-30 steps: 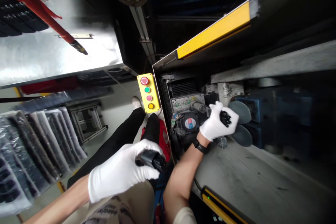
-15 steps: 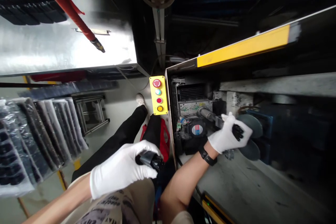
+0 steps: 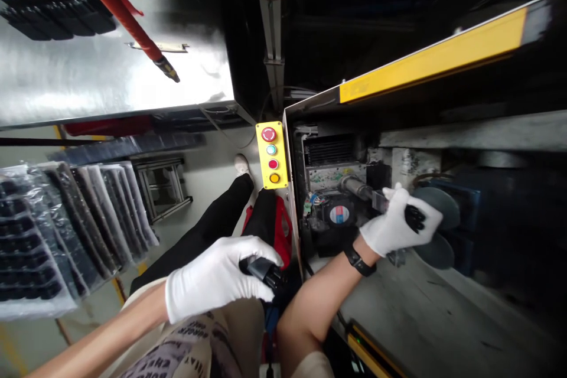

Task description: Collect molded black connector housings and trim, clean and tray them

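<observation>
Black piece (image 3: 262, 270) is held in left hand (image 3: 217, 277) | dark piece (image 3: 415, 220) is gripped in right hand (image 3: 394, 229) beside grey discs (image 3: 447, 204) | neither is released; how much is done cannot be told

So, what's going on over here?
Someone in white gloves stands at an open, dark machine. The left hand holds a bundle of narrow, glossy black pieces in front of the body. The right hand reaches inside, gripping small black pieces near two round grey discs; whether it touches them, I can't tell. A yellow rectangular four-button box sits at the machine's edge.
</observation>
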A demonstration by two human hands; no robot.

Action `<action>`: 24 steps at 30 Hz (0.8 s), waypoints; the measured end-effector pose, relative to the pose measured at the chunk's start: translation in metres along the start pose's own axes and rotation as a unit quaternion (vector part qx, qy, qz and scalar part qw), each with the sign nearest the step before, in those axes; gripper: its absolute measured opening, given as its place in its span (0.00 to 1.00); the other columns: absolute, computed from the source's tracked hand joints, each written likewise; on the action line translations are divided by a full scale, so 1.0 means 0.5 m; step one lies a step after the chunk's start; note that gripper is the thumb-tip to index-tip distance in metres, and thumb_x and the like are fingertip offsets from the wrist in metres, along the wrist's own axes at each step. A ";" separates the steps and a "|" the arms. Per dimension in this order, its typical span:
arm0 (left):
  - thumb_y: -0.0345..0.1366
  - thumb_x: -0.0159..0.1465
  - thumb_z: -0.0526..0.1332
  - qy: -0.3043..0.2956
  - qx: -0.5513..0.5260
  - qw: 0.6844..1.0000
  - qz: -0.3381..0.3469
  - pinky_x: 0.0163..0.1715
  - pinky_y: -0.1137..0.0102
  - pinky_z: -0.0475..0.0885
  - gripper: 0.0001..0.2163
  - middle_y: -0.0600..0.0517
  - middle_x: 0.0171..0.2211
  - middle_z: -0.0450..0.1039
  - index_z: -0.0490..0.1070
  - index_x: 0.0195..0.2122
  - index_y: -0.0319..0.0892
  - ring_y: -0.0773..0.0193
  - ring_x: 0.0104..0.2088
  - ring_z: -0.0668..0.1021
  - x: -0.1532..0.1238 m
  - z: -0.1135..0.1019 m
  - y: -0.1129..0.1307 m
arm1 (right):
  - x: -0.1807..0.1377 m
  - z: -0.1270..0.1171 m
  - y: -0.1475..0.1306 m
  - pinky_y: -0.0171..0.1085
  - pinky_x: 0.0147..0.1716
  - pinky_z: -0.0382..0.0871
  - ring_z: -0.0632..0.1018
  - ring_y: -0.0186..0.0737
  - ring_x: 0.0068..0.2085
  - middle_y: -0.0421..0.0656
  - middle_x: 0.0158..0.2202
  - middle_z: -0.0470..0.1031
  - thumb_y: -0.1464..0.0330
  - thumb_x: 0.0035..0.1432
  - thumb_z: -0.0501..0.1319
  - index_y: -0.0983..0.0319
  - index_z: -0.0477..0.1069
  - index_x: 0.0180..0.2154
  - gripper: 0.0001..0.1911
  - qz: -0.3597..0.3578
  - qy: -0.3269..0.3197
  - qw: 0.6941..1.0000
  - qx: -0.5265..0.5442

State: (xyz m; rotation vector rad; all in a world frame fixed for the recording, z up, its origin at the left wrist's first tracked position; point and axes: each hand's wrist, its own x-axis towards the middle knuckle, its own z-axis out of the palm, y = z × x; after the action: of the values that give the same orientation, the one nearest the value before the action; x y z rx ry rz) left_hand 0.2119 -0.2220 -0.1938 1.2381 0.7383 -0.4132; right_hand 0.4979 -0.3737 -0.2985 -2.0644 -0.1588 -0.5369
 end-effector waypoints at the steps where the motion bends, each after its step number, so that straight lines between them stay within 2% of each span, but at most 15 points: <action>1: 0.49 0.57 0.82 0.000 0.000 1.000 0.004 0.43 0.71 0.82 0.19 0.56 0.40 0.87 0.87 0.46 0.48 0.62 0.39 0.86 0.002 0.003 -0.001 | 0.000 0.000 0.001 0.45 0.37 0.80 0.84 0.47 0.27 0.40 0.26 0.82 0.70 0.58 0.72 0.57 0.71 0.29 0.12 -0.005 0.002 1.000 -0.002; 4: 0.50 0.55 0.83 0.008 -0.009 1.000 0.008 0.43 0.72 0.82 0.20 0.57 0.40 0.87 0.87 0.46 0.49 0.62 0.39 0.86 0.007 0.013 -0.006 | 0.000 -0.001 -0.002 0.43 0.37 0.80 0.84 0.46 0.27 0.41 0.26 0.80 0.71 0.59 0.72 0.59 0.71 0.30 0.11 -0.016 -0.007 1.000 0.003; 10: 0.47 0.57 0.82 0.006 -0.010 1.000 0.026 0.45 0.72 0.82 0.19 0.59 0.41 0.87 0.87 0.48 0.50 0.64 0.40 0.86 0.016 0.034 -0.011 | -0.003 -0.001 -0.007 0.42 0.35 0.81 0.85 0.46 0.28 0.40 0.27 0.79 0.70 0.61 0.72 0.59 0.70 0.32 0.11 0.017 -0.019 0.998 0.050; 15: 0.43 0.59 0.81 0.006 -0.060 0.998 0.015 0.48 0.68 0.84 0.18 0.59 0.45 0.87 0.86 0.49 0.51 0.60 0.44 0.86 0.027 0.045 -0.012 | -0.002 -0.005 -0.007 0.41 0.34 0.81 0.86 0.46 0.29 0.40 0.27 0.79 0.70 0.62 0.72 0.60 0.72 0.33 0.09 0.023 -0.025 0.998 0.053; 20: 0.41 0.60 0.79 0.015 -0.080 0.997 -0.004 0.50 0.67 0.83 0.16 0.58 0.46 0.86 0.83 0.48 0.47 0.61 0.46 0.86 0.026 0.038 -0.007 | 0.002 -0.008 -0.003 0.42 0.35 0.82 0.86 0.46 0.29 0.41 0.28 0.80 0.69 0.63 0.71 0.59 0.71 0.32 0.10 -0.002 -0.033 0.999 0.001; 24: 0.42 0.62 0.78 0.008 -0.090 0.995 -0.027 0.52 0.66 0.83 0.16 0.55 0.48 0.86 0.83 0.49 0.45 0.60 0.48 0.86 0.024 0.032 -0.011 | 0.002 -0.004 0.005 0.45 0.38 0.83 0.85 0.45 0.28 0.38 0.27 0.79 0.70 0.61 0.70 0.57 0.69 0.32 0.11 -0.010 -0.022 1.000 0.013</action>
State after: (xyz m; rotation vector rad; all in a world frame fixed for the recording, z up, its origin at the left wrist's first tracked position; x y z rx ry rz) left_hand 0.2215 -0.2377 -0.2037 1.0539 0.8060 -0.3731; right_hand 0.4992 -0.3770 -0.2990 -2.0524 -0.2108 -0.5002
